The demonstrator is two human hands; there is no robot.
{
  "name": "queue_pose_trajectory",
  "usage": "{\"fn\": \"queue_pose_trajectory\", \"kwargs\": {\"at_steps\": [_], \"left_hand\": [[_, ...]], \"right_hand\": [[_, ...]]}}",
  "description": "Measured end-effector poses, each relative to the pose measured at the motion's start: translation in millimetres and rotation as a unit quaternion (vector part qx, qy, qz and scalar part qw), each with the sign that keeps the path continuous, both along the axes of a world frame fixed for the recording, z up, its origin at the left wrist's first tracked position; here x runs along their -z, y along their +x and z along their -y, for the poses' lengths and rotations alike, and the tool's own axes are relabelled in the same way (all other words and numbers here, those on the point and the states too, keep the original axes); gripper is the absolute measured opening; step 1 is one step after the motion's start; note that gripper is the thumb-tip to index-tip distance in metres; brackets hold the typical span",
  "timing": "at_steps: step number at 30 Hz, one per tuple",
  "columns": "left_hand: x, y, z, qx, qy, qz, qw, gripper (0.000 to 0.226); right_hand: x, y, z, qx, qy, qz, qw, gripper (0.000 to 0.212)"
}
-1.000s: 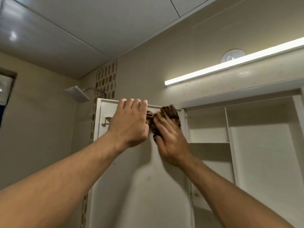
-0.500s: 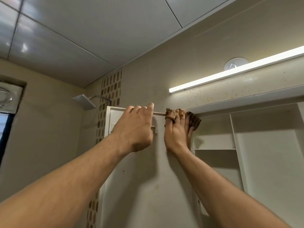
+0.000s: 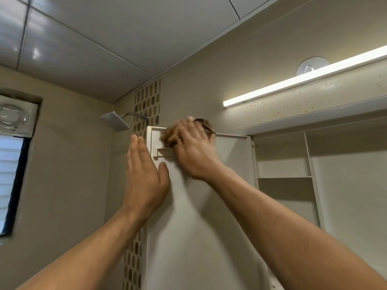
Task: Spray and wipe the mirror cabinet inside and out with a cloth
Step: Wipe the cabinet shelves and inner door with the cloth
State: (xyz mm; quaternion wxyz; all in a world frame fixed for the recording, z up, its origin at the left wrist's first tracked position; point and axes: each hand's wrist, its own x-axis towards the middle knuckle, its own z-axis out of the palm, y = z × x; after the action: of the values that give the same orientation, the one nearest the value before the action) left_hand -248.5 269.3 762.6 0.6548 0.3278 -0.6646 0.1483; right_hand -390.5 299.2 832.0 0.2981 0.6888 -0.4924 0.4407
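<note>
The right hand [image 3: 195, 149] is raised to the top of the open cabinet door [image 3: 201, 237], its fingers bent over a bunched brown cloth [image 3: 167, 137] and gripping it against the door's white inner face. The hand is smeared by motion blur, so the lie of each finger is hard to read. The cloth bulges out to the left of the fingers and shows again above them, at the door's top edge. Just below it sits a small white bracket [image 3: 162, 152] fixed to the door.

The left hand [image 3: 144, 181] is lower and further left, at the door's free edge. It is open, the fingers straight and together behind that edge and the thumb lying on the near face, so the edge runs between them.

To the right, the mirror cabinet [image 3: 343, 195] stands open – white inside, with an upright divider and a shelf [image 3: 284, 177] in the left compartment. Brownish specks dot the wall above it, below a lit light bar [image 3: 303, 79]. Left of the door a strip of mosaic tiles [image 3: 147, 101] runs up the wall, with a square shower head [image 3: 114, 120] beside it. On the far left are a louvred window [image 3: 10, 181] and, above it, a vent fan [image 3: 14, 117].
</note>
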Motion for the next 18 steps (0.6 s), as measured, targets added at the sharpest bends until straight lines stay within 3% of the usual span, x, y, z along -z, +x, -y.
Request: {"fn": "queue_pose_trajectory", "kwargs": {"at_steps": [2,5,8,10,13,16,18], "left_hand": [[1,0,4,0.102,0.002,-0.027,0.994,0.066],[2,4,7,0.148,0.011,-0.036,0.988,0.063],[5,5,8,0.168,0.036,-0.048,0.984,0.073],[5,2,8,0.195,0.033,-0.063,0.978,0.069],[2,-1,6,0.282,0.018,-0.072,0.957,0.046],[2,-2,2,0.225,-0.018,-0.072,0.971,0.042],[4,0,5,0.18,-0.027,-0.08,0.98,0.053]], "right_hand": [[9,19,-5,-0.033,-0.005,-0.109,0.993,0.067],[9,1,-8,0.009,-0.022,-0.179,0.984,0.065],[4,-16,-13,0.112,0.008,-0.059,0.992,0.063],[7,6,-11,0.09,0.042,0.002,0.995,0.068],[16,52,-11,-0.019,-0.002,-0.063,0.998,0.071],[14,38,-13,-0.066,-0.021,-0.132,0.989,0.058],[11,5,-9,-0.057,-0.022,-0.141,0.988,0.052]]}}
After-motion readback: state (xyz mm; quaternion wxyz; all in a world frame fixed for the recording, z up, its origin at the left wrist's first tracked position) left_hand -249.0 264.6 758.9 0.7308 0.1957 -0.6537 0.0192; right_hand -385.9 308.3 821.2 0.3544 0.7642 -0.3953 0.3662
